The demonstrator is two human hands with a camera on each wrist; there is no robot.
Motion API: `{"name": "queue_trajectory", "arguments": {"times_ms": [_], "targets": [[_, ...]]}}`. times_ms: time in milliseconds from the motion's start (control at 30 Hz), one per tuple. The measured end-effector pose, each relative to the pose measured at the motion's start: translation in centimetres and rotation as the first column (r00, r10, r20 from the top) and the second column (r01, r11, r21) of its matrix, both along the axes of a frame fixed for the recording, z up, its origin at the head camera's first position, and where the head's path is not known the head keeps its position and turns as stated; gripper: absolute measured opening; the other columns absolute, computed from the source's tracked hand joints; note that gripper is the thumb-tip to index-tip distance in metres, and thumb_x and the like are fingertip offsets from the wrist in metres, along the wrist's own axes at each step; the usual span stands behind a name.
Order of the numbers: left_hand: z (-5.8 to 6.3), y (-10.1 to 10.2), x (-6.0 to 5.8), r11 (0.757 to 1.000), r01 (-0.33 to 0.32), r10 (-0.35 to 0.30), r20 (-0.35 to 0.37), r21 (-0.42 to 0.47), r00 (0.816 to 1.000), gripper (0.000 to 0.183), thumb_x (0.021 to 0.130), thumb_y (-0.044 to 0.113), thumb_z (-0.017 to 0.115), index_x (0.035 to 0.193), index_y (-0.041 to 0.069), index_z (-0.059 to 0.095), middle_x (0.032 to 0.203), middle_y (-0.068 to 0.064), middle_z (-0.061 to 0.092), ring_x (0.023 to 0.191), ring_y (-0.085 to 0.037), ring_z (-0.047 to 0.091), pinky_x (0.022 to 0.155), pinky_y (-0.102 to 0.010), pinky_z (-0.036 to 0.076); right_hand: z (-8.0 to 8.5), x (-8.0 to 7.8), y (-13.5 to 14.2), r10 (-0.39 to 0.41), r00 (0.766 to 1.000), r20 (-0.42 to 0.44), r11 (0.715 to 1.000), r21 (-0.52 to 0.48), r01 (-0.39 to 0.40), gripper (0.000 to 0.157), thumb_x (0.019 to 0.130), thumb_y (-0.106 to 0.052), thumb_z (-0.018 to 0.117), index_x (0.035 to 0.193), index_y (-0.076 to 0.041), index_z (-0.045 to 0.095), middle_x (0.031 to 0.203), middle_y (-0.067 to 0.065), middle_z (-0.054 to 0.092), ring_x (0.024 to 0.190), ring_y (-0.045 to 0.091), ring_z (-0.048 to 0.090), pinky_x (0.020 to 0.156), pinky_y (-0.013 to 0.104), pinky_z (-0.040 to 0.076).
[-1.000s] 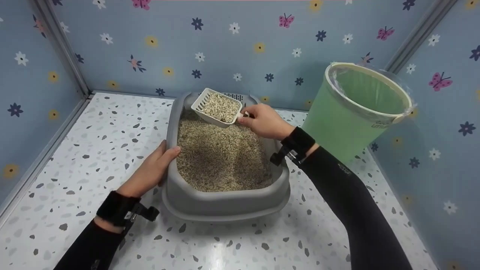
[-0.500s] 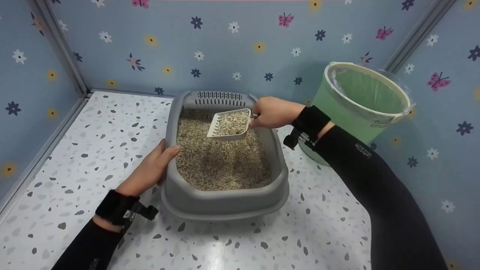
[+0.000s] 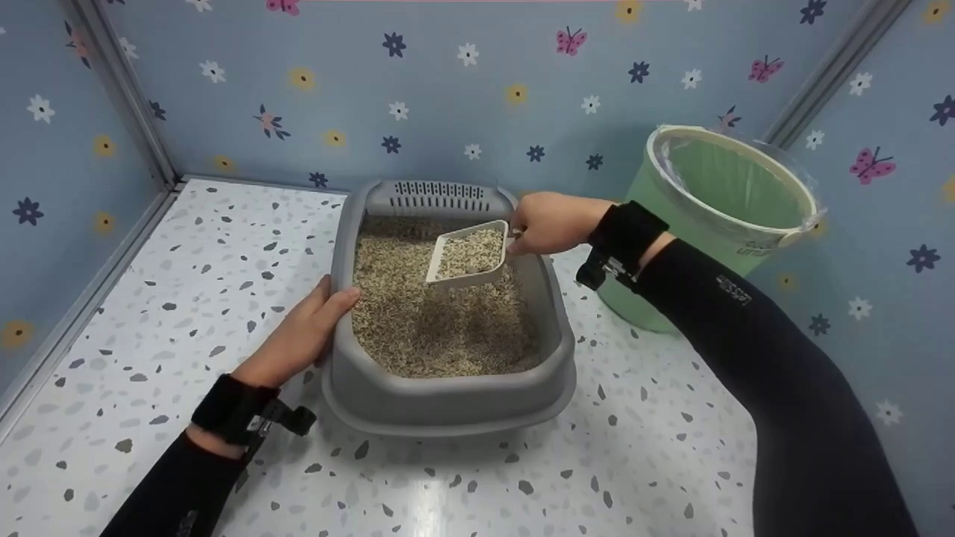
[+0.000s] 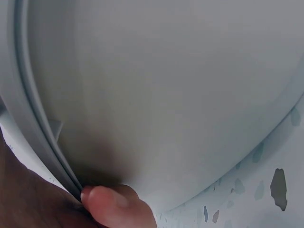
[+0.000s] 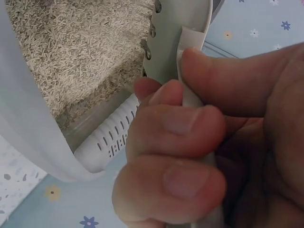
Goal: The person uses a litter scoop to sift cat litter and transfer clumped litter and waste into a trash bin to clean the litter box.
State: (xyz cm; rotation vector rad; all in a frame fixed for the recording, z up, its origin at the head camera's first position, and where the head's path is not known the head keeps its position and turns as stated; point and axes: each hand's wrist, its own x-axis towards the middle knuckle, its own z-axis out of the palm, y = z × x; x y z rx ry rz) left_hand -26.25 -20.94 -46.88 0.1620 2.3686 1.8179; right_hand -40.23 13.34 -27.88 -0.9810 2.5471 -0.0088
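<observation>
A grey litter box (image 3: 448, 406) stands on the floor, part filled with pale brown pellet litter (image 3: 395, 313). My left hand (image 3: 310, 324) grips its left wall, thumb over the rim; the left wrist view shows fingertips (image 4: 111, 204) under the lip. My right hand (image 3: 556, 224) holds a white slotted litter scoop (image 3: 466, 280) by its handle, fingers wrapped round it in the right wrist view. Heaped with pellets, the scoop hangs over the back right part of the litter, its front edge pointing left. The handle is mostly hidden by the fingers.
A green bin (image 3: 634, 298) with a clear plastic liner (image 3: 686, 153) stands to the right, behind my right forearm. Blue flowered panels (image 3: 440, 82) close off the back and both sides. The floor (image 3: 246, 224) is white with grey specks.
The scoop has moved right and toward me from the back of the litter box, turning so its front edge faces left, and holds fewer pellets. My left hand has stayed put.
</observation>
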Motion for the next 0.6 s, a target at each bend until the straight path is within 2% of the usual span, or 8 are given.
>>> {"name": "queue_trajectory", "arguments": {"times_ms": [100,300,433,600], "targets": [[-0.05,0.04,-0.10,1.000,-0.002,0.002,0.002,-0.004,1.000,0.086,0.113,0.070,0.048,0.181,0.032,0.013,0.063,0.006,0.035,0.046,-0.012,0.034,0.044,-0.034,0.041,0.00,-0.09,0.16,0.017,1.000,-0.008,1.000,0.011,-0.017,0.044,0.104,-0.023,0.069,0.068,-0.020,0.043,0.065,-0.008,0.034,0.057,0.011,0.032,0.059,0.031,0.032],[-0.08,-0.01,-0.18,1.000,-0.013,0.013,-0.002,-0.020,1.000,0.087,0.113,0.070,0.047,0.180,0.025,0.018,0.065,0.004,0.038,0.047,-0.012,0.035,0.045,-0.033,0.041,0.39,0.06,0.07,0.012,0.999,-0.030,1.000,0.024,-0.012,0.039,0.103,-0.023,0.069,0.069,-0.019,0.050,0.066,-0.009,0.039,0.059,0.010,0.038,0.059,0.029,0.036],[-0.03,-0.01,-0.18,1.000,-0.012,0.011,-0.011,-0.019,1.000,0.083,0.113,0.069,0.047,0.178,0.024,0.022,0.063,0.004,0.039,0.046,-0.013,0.036,0.043,-0.033,0.040,0.65,0.30,0.04,0.009,1.000,-0.030,1.000,0.015,-0.008,0.042,0.103,-0.022,0.069,0.068,-0.020,0.046,0.065,-0.009,0.037,0.058,0.010,0.037,0.058,0.029,0.034],[0.02,0.04,-0.19,1.000,-0.011,0.011,-0.018,-0.017,1.000,0.078,0.114,0.067,0.047,0.176,0.023,0.028,0.063,0.004,0.039,0.046,-0.013,0.036,0.043,-0.033,0.040,0.15,0.18,0.60,0.009,1.000,-0.003,0.999,-0.037,-0.009,0.046,0.106,-0.024,0.070,0.068,-0.021,0.043,0.065,-0.008,0.037,0.058,0.010,0.034,0.059,0.030,0.033]]}}
